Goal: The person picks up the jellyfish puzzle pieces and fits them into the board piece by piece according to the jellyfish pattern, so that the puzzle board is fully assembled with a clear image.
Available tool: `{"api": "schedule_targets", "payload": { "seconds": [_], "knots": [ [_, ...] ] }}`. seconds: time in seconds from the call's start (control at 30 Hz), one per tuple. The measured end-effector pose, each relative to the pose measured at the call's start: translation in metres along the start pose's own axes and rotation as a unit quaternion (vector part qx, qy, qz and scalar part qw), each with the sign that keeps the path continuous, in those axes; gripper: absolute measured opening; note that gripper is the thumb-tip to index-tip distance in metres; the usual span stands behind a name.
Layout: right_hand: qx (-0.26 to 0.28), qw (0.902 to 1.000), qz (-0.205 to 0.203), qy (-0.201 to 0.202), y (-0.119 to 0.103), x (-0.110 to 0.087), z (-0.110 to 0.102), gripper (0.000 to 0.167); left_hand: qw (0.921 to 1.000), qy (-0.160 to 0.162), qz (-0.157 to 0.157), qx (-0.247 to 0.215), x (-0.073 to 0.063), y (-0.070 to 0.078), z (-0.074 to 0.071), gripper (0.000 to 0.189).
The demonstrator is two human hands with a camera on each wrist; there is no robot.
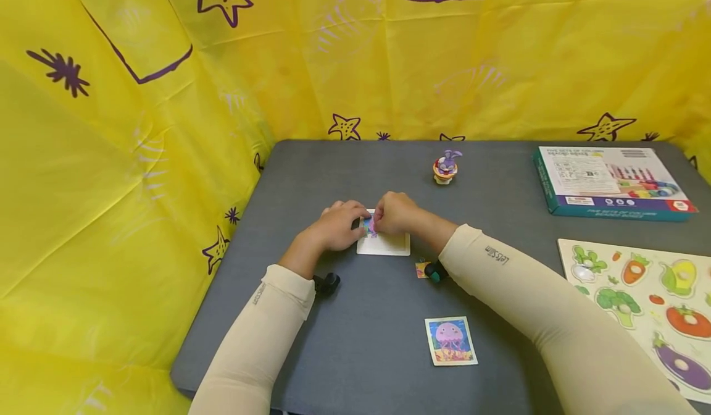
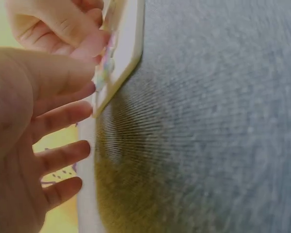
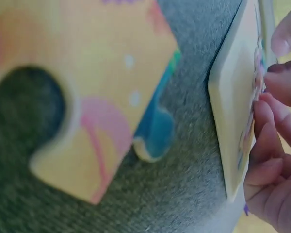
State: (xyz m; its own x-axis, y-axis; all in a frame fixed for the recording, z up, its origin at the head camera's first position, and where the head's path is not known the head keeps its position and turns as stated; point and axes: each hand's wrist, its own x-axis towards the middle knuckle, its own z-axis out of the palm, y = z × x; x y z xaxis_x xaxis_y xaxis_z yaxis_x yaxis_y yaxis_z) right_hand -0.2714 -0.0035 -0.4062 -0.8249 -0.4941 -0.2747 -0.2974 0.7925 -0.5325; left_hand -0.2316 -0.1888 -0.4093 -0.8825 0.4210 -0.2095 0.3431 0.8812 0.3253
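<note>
Nearest, a jellyfish picture card (image 1: 451, 341) lies face up on the dark grey surface (image 1: 344, 353), probably the pattern for the work. Beyond it, by the right wrist, are 2 loose puzzle pieces: a yellow-orange piece (image 3: 111, 63) and a blue-tabbed piece (image 3: 159, 133), partly hidden by the first. Farther out lies the white puzzle tray (image 1: 389, 246), a pink-and-blue puzzle piece (image 1: 369, 226) at its left side. The grip of the right hand (image 1: 395, 213) appears to pinch that piece between thumb and finger; the left hand (image 1: 336, 225) has its fingers spread, thumb and index at the tray's left edge, perhaps steadying it.

The step in hand looks like seating this 1 piece; the hands cover it, so I cannot tell whether it lies flat. The next move calls for lining up its edges, pressing it down, then letting go to reach for the 2 loose pieces.

The surface looks woven and has rounded corners. On its right side sits a vegetable puzzle board (image 1: 652, 319), then a boxed toy set (image 1: 583, 174), and toward the back a purple rabbit figurine (image 1: 445, 168). Yellow cloth (image 1: 344, 88) printed with purple starfish hangs behind and at the left.
</note>
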Motion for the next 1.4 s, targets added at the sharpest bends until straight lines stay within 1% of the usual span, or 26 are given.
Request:
{"api": "schedule_targets", "payload": {
  "seconds": [0.2, 0.43, 0.6, 0.7, 0.8, 0.9, 1.03, 1.1, 1.2, 1.3, 1.4],
  "knots": [
    [0.006, 0.9998, 0.017, 0.007, 0.003, 0.002, -0.001, 0.011, 0.9994, 0.032, -0.008, -0.006, 0.010, -0.001, 0.003, 0.028],
    [0.012, 0.9995, 0.027, 0.007, 0.004, 0.005, -0.002, 0.010, 0.9990, 0.043, -0.013, -0.006, 0.015, -0.003, 0.005, 0.024],
    [0.021, 0.9993, 0.030, 0.006, 0.004, 0.006, -0.002, 0.009, 0.9983, 0.054, -0.018, -0.007, 0.017, -0.002, 0.006, 0.022],
    [0.020, 0.9995, 0.024, 0.006, 0.004, 0.005, -0.003, 0.010, 0.9981, 0.056, -0.024, -0.001, 0.018, -0.002, 0.006, 0.022],
    [0.008, 0.9999, 0.010, 0.011, 0.008, 0.001, -0.006, 0.010, 0.9982, 0.054, -0.027, 0.007, 0.019, 0.000, 0.007, 0.024],
    [-0.021, 0.9997, -0.010, 0.005, 0.016, -0.008, -0.013, 0.009, 0.9984, 0.046, -0.027, 0.019, 0.019, 0.000, 0.008, 0.026],
    [-0.070, 0.9965, -0.034, -0.031, 0.032, -0.029, -0.026, 0.009, 0.9987, 0.039, -0.023, 0.024, 0.019, 0.002, 0.010, 0.029],
    [-0.090, 0.9939, -0.042, -0.048, 0.040, -0.042, -0.032, 0.014, 0.9988, 0.041, -0.021, 0.018, 0.018, 0.004, 0.010, 0.030],
    [-0.106, 0.9920, -0.042, -0.055, 0.054, -0.059, -0.039, 0.024, 0.9990, 0.039, -0.015, 0.011, 0.016, 0.006, 0.009, 0.030],
    [-0.111, 0.9924, -0.028, -0.047, 0.067, -0.076, -0.042, 0.033, 0.9994, 0.032, -0.004, 0.014, 0.015, 0.009, 0.008, 0.029],
    [-0.124, 0.9915, -0.015, -0.036, 0.076, -0.089, -0.041, 0.040, 0.9995, 0.020, 0.012, 0.021, 0.013, 0.013, 0.007, 0.031]
  ]
}}
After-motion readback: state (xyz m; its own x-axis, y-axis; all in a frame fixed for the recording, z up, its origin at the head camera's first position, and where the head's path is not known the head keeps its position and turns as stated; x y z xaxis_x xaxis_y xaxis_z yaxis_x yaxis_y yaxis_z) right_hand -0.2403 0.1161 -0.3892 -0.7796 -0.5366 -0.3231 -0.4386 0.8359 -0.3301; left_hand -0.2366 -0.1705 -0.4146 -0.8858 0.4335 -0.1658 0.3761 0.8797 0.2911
